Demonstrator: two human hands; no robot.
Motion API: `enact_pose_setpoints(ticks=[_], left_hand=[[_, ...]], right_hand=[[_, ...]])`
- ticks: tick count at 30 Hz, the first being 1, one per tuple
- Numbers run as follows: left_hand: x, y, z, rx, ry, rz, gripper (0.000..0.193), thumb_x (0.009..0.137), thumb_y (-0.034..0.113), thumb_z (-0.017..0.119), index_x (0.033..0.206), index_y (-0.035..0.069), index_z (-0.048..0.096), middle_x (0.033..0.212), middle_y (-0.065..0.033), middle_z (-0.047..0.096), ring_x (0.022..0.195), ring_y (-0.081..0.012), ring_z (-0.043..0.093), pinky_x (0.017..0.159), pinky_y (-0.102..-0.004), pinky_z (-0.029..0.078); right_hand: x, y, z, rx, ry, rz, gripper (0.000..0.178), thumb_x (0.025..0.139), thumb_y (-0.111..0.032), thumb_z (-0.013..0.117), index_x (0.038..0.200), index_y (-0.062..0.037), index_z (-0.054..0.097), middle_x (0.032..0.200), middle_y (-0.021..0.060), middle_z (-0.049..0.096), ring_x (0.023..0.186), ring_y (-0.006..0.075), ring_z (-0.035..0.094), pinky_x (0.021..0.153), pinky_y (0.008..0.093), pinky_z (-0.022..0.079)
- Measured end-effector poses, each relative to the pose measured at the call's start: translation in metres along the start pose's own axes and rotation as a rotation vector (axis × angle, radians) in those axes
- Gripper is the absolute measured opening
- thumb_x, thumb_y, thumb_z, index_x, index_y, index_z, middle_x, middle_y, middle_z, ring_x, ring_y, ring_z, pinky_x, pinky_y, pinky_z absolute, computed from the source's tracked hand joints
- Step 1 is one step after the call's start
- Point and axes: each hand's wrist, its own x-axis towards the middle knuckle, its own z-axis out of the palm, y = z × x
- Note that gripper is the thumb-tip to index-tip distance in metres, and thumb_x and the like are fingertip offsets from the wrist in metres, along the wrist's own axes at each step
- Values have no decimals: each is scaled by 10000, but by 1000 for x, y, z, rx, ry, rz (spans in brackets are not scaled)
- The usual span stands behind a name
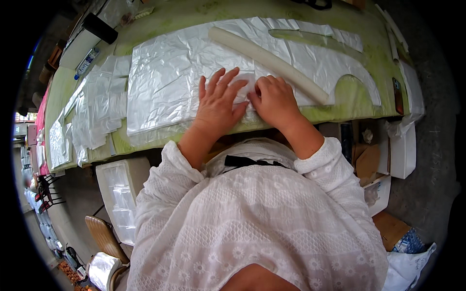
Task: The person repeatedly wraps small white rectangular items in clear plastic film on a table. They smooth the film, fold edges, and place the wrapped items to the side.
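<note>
A flat pile of thin white plastic bags with cut-out handles lies across the green table in front of me. My left hand rests on the bags, palm down, its fingers spread. Close beside it, my right hand is closed, thumb and fingertips pinching at the plastic near the bags' front edge. The pinched bit itself is mostly hidden by the fingers. A long pale tube lies slantwise over the bags, just beyond my right hand.
More plastic bags overlap at the table's left. A plastic bottle and a black cylinder are at the far left. A phone lies by the right edge of the green table. Below stand a white box and a chair.
</note>
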Motion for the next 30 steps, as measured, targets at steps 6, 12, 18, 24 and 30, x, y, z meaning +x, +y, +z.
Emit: enact_pose_setpoints(ticks=[6,12,18,24,30], left_hand=[[4,10,-3,-4,-264,-73,686,916,472,707,1517,207,508,1637,-127,385,1532,-381,294,1209,-680,176],[-56,16,-29,-498,-87,-127,556,920,260,767,1406,91,556,1382,-143,599,1238,-317,582,1090,-439,432],[-134,35,-38,-1472,-368,-1122,471,1084,304,586,1473,63,475,1320,-67,637,1175,-136,610,1008,-305,464],[-118,40,-14,-1686,-90,-1069,389,1089,204,563,1431,27,515,1277,-51,644,1141,-135,611,977,-307,493],[-112,44,-27,-1509,129,-872,367,1042,36,603,1384,41,471,1186,-72,660,1049,-120,618,930,-285,511]], right_hand=[[9,6,-7,64,-68,0,492,906,-285,696,1375,-155,629,1081,116,706,1021,362,664,914,508,528],[29,11,-10,73,-234,60,548,875,-268,663,1410,-166,614,1093,161,688,1061,376,650,930,486,525],[-5,-19,-32,155,-349,-79,504,853,-268,673,1335,-121,669,1028,173,655,1001,374,630,882,464,512],[-54,-56,-16,486,-146,-219,465,827,-231,753,1261,-77,691,1105,151,653,1084,341,609,941,451,492],[-64,-52,-5,1058,-146,111,363,963,18,637,1315,-58,597,896,-2,579,787,81,558,737,244,500]])
